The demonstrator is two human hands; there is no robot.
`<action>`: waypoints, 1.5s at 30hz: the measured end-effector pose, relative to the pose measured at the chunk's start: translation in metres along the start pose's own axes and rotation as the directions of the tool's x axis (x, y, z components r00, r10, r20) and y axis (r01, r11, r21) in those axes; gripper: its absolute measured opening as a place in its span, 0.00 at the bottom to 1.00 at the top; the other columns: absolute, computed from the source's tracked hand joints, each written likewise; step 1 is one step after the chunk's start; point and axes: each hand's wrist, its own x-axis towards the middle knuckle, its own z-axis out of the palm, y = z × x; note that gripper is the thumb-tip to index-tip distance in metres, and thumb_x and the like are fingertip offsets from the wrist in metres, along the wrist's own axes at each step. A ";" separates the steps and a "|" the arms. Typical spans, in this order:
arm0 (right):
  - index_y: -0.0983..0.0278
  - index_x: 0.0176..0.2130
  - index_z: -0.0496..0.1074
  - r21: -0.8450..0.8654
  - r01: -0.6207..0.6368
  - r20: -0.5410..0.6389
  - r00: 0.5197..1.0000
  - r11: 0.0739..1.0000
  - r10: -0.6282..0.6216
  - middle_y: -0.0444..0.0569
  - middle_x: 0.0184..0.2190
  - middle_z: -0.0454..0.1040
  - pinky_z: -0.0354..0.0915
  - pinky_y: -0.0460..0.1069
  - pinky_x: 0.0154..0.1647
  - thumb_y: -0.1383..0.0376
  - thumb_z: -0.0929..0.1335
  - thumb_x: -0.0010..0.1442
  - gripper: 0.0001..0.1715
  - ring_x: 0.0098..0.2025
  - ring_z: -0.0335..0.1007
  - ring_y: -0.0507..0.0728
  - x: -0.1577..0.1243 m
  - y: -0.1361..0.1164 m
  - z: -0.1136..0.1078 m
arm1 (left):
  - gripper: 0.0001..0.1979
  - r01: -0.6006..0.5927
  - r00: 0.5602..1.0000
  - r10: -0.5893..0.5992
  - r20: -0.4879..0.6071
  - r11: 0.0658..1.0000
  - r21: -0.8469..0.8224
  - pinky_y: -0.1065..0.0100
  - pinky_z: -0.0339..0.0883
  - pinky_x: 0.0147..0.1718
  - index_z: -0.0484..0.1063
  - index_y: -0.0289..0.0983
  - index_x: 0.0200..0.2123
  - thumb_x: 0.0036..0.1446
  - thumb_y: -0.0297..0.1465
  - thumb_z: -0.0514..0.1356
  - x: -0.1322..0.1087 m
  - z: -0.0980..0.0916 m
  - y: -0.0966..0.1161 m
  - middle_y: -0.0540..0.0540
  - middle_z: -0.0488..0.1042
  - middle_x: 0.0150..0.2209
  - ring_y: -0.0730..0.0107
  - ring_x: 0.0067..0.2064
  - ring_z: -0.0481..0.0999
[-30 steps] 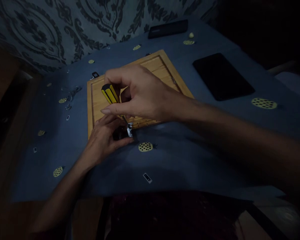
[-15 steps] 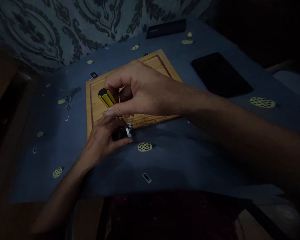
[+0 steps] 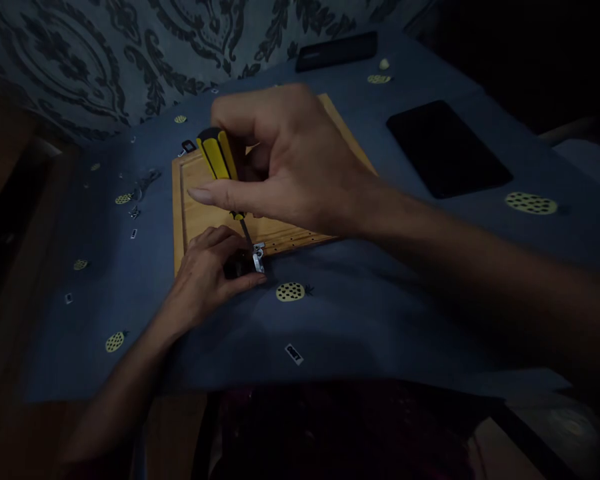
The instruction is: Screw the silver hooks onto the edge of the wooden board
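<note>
Right hand (image 3: 300, 167) wrapped around a yellow-and-black screwdriver (image 3: 219, 157), fingers (image 3: 215, 195) clamped on the handle, thumb stretched along its front. Shaft slanting down toward 5 o'clock, tip meeting a small metal part (image 3: 258, 257). Left hand (image 3: 207, 273) low on the counter (image 3: 380, 313), its fingers pinched together on the same metal part from the 9 o'clock side, thumb along the near edge.

Metal part sitting just at the near edge of a wooden board (image 3: 195, 213), on the blue cloth with the dotted fruit print; one yellow print (image 3: 290, 291) just at 4 o'clock from it. From the right-hand fingers, the part found at 5 o'clock, apart by the length of the bare shaft; from the left-hand fingers, touching.

For doing this step well, probably best to keep the tip seated straight in the screw head, to press down lightly while turning, and to hold the part firmly against the counter so as not to let it rotate with the tool. Screw itself too small and too dark to make out. Slipping of the tip toward the left thumb seeming the main risk.

Farther at 1 o'clock, a black flat device (image 3: 447, 150); at 12 o'clock, another dark device (image 3: 336, 51). Small loose pieces (image 3: 139, 200) scattered at 9 o'clock of the board.
</note>
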 end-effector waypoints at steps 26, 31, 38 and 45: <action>0.62 0.28 0.56 -0.015 0.014 0.115 0.993 1.000 -0.012 0.37 0.27 0.60 0.66 0.45 0.39 0.68 0.71 0.64 0.21 0.32 0.62 0.47 -0.005 0.007 0.009 | 0.18 -0.021 0.998 0.021 -0.061 1.000 -0.004 0.53 0.71 0.49 0.78 0.38 0.43 0.58 0.46 0.69 -0.001 0.005 -0.004 0.43 0.78 0.47 0.51 0.50 0.77; 0.64 0.29 0.62 0.174 -0.053 0.237 0.971 0.983 0.011 0.39 0.29 0.66 0.67 0.43 0.36 0.73 0.70 0.64 0.15 0.32 0.66 0.46 -0.004 0.008 0.002 | 0.19 -0.040 0.997 0.041 -0.065 0.999 0.019 0.52 0.71 0.52 0.79 0.37 0.45 0.58 0.45 0.69 -0.002 0.005 -0.004 0.42 0.78 0.49 0.50 0.52 0.76; 0.67 0.30 0.67 0.299 -0.234 0.409 0.907 0.925 0.097 0.42 0.33 0.75 0.69 0.40 0.28 0.74 0.68 0.66 0.12 0.27 0.69 0.43 0.000 0.002 -0.011 | 0.18 -0.068 0.995 0.068 -0.077 0.998 0.002 0.53 0.72 0.51 0.79 0.38 0.46 0.59 0.44 0.69 0.000 0.003 -0.003 0.42 0.78 0.47 0.52 0.50 0.77; 0.70 0.29 0.72 0.252 -0.223 0.403 0.909 0.942 0.107 0.36 0.26 0.73 0.67 0.36 0.25 0.72 0.70 0.65 0.12 0.25 0.69 0.42 0.003 -0.002 -0.017 | 0.20 -0.053 0.997 0.054 -0.061 0.999 0.006 0.51 0.72 0.50 0.79 0.37 0.44 0.59 0.46 0.68 -0.001 0.003 -0.003 0.42 0.78 0.45 0.50 0.49 0.77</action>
